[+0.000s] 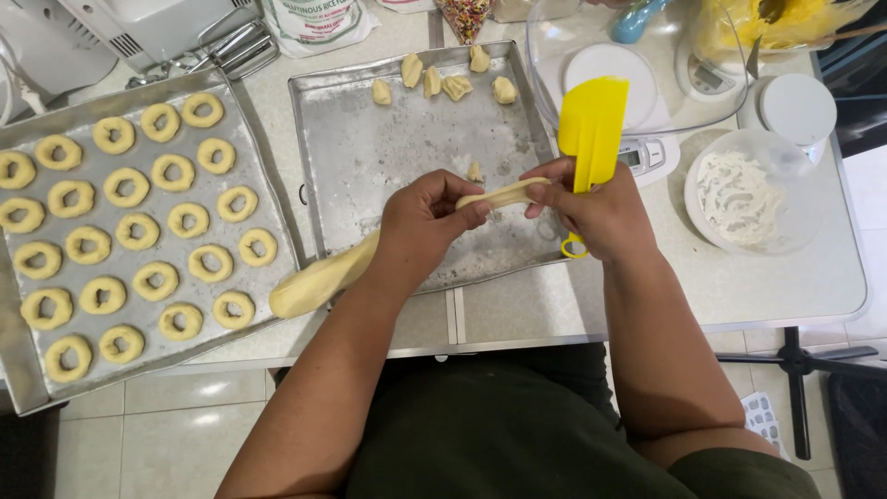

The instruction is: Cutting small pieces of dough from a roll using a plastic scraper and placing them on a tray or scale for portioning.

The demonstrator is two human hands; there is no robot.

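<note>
1. Dough rope [407, 242]: a long pale-yellow roll stretched between both hands above the middle tray, its thick free end hanging past the left wrist.
2. Left hand [423, 222]: fingers pressed together, pinching the rope near its thin end.
3. Right hand [596, 211]: fingertips pinch the rope's tip; the same hand clasps a yellow scraper [591, 131], blade upright.
4. Middle tray [370, 166]: floured metal, holding six cut dough lumps [442, 81] along its far edge and one small piece near the hands.
5. Left tray [18, 370]: filled with rows of dough rings [139, 231].
6. Clear bowl [744, 194], on the desk [785, 286] at right: contains white flour.
7. Large clear bowl [554, 74]: rests on a white scale [647, 152].
</note>
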